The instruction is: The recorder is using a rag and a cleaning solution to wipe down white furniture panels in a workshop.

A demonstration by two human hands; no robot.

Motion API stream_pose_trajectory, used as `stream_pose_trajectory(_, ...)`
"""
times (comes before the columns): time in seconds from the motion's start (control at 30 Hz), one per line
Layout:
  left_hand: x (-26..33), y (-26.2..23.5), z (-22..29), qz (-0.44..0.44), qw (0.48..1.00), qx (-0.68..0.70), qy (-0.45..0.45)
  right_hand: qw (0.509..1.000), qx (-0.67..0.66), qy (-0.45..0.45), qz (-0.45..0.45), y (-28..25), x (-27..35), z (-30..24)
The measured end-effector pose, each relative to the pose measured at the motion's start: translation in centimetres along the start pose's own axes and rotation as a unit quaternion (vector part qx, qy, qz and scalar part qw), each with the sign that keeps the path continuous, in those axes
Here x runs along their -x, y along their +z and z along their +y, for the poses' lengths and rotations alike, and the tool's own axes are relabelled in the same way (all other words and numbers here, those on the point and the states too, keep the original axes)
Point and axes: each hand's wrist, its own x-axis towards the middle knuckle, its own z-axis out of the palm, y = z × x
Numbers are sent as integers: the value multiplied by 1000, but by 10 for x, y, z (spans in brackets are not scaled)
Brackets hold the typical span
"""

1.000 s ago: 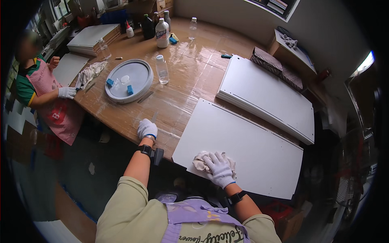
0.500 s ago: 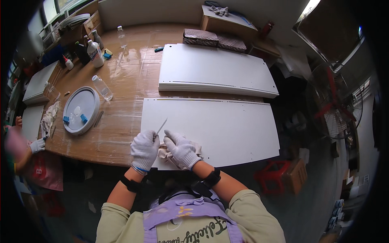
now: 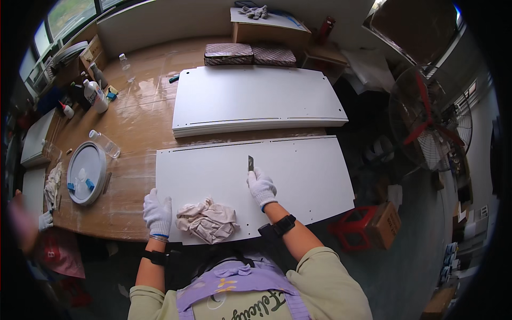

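The right hand (image 3: 261, 188), in a white knit glove, was closed around a small dark scraper (image 3: 250, 162) whose blade stood up from the fingers and met the surface of a white panel (image 3: 298, 181). The left hand (image 3: 157, 213), gloved the same way, lay flat and open on the near left corner of that panel, holding nothing. Between the two hands, just beside the left one, a crumpled beige rag (image 3: 208, 220) rested on the panel near its front edge.

The panel was a long, flat white board with a smooth matte face and a row of tiny dark marks along its far edge. It lay on a brown wooden table (image 3: 138, 122), with its front edge and right end reaching past the table's rim. A second white panel (image 3: 256, 98) of similar shape lay just beyond it, with a thin groove running near its near edge.

To the left on the table sat a round grey lid (image 3: 85, 172) with small blue pieces on it, and a clear plastic bottle (image 3: 105, 143) lay beside it. Further back stood a white bottle (image 3: 95, 96). At the far left edge another person's gloved hand (image 3: 45, 221) showed. On the floor to the right stood a red stool (image 3: 356, 232), and behind it a large fan (image 3: 426, 125) with red blades.
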Motion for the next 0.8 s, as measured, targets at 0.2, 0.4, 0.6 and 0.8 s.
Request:
stream_pose_trajectory(0.2,-6,30,-30,-142,976,-87,-139,976,96,161,107,-123,-75,57)
stream_pose_trajectory(0.4,-1,22,-15,-137,967,-91,-194,948,126,186,227,-175,-136,123)
stream_pose_trajectory(0.6,22,27,-22,-146,964,-68,-213,926,229,179,242,-219,-189,154)
stream_pose_trajectory(0.8,11,42,-1,-78,978,-77,-176,913,299,235,148,-231,-220,155)
